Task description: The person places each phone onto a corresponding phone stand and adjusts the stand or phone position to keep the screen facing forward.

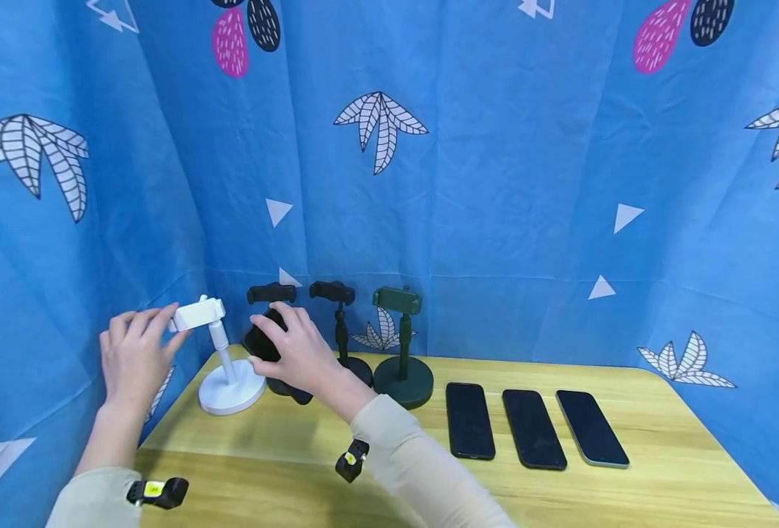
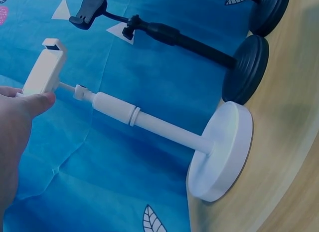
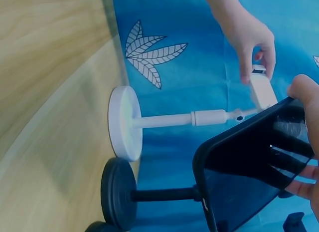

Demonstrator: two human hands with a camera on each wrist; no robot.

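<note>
At the table's left end stands a white phone stand with a round base and a slim upright. My left hand pinches the outer end of its clamp head between thumb and fingers. My right hand grips a black smartphone by its edges, tilted in the air just right of the white stand. In the head view, the phone and right hand partly hide a black phone stand behind them. Whether the phone touches the white clamp, I cannot tell.
Another black phone stand and a dark green one stand further right along the back edge. Three dark phones lie side by side on the wooden table. A blue patterned curtain hangs behind and at the left.
</note>
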